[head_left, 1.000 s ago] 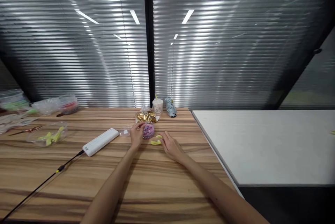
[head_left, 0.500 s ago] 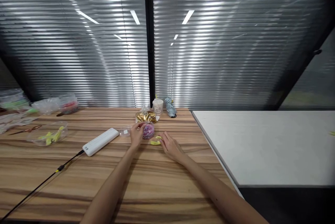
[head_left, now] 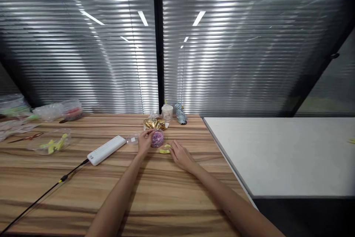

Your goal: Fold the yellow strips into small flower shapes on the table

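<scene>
A round clear tub (head_left: 157,139) filled with small pink and purple pieces stands on the wooden table. My left hand (head_left: 144,141) is closed at the tub's left rim, thumb and fingers pressed on its wall. To the right, my right hand (head_left: 179,152) pinches the right end of a yellow curved piece (head_left: 164,151) that lies low over the table. A clear round lid (head_left: 132,139) with a white label rests left of my left hand. Just behind the tub sits a gold foil package (head_left: 154,123).
A white power bank (head_left: 106,150) with a black cable lies left. Farther left are a clear tray (head_left: 44,147) with yellow pieces, scissors (head_left: 26,138) and plastic tubs (head_left: 72,110). A paper cup (head_left: 167,112) and a blue wrapped item (head_left: 181,114) stand behind. A white table (head_left: 283,155) adjoins right.
</scene>
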A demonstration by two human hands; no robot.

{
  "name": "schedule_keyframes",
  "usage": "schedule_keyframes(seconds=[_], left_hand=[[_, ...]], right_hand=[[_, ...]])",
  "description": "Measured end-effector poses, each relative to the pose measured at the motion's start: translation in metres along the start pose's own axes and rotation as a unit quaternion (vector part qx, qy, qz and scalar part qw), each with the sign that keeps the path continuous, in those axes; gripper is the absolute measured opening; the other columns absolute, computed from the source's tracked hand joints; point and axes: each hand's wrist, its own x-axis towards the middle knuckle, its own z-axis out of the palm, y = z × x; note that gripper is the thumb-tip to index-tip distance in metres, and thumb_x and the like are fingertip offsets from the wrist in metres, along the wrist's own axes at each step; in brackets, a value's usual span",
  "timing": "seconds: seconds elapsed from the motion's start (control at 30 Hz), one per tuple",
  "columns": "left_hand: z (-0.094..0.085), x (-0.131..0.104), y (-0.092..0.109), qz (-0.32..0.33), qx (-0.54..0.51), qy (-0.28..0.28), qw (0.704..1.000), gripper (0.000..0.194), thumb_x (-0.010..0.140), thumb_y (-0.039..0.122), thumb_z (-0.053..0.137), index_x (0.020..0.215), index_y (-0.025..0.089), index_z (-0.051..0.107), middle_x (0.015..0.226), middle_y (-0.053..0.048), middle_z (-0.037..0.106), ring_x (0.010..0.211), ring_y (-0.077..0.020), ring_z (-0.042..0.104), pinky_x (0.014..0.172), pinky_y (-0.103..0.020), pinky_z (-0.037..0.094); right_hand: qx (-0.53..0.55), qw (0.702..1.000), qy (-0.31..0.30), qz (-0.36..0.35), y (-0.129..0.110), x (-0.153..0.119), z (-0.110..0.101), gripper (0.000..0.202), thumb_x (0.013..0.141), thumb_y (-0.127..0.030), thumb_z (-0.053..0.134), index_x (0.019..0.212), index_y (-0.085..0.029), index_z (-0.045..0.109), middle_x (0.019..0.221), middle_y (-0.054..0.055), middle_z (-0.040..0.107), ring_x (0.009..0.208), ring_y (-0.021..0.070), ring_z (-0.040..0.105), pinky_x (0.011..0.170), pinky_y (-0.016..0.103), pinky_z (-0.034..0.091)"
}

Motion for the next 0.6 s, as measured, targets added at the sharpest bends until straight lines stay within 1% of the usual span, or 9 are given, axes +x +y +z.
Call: schedule_keyframes(seconds=[0.2,0.33,0.47,0.6], left_hand=[[0.0003,0.0023,-0.0033,-0.015,-0.048,-0.017,0.999,0.029,0.067,0.036,0.061,0.086,0.014,0.065,0.085,-0.008,0.065,0.078,-0.0184,0.059,0.07,-0.028,0.045],[-0.0001,0.0026,-0.0044,-0.02,-0.046,-0.027,0.998,0.032,0.066,0.037,0.062,0.089,0.014,0.064,0.089,-0.009,0.065,0.081,-0.019,0.059,0.073,-0.029,0.045],[-0.0008,0.0019,-0.0003,-0.028,-0.045,-0.027,0.998,0.034,0.066,0.038,0.062,0.089,0.014,0.064,0.09,-0.01,0.065,0.082,-0.0196,0.059,0.073,-0.03,0.045],[-0.002,0.0009,0.0033,-0.013,-0.017,-0.032,0.999,0.032,0.066,0.037,0.062,0.089,0.014,0.065,0.093,-0.009,0.065,0.085,-0.02,0.059,0.076,-0.031,0.045]], right_hand=[[-0.002,1.0,-0.009,0.003,-0.0003,0.0007,0.0003,0.019,0.088,-0.018,0.031,0.102,-0.019,0.044,0.094,0.006,0.05,0.084,0.016,0.05,0.072,0.026,0.041],[-0.005,1.0,-0.013,0.003,-0.0006,0.0008,0.0001,0.02,0.088,-0.016,0.031,0.103,-0.018,0.044,0.095,0.006,0.05,0.086,0.0154,0.05,0.074,0.026,0.041],[-0.007,1.0,-0.013,-0.001,-0.0004,0.0007,0.0005,0.02,0.088,-0.017,0.032,0.104,-0.018,0.044,0.096,0.006,0.05,0.087,0.0155,0.05,0.075,0.027,0.041],[0.0,1.0,-0.01,-0.001,-0.0004,0.0007,0.0006,0.02,0.088,-0.017,0.031,0.104,-0.018,0.044,0.096,0.006,0.05,0.087,0.0161,0.05,0.074,0.027,0.041]])
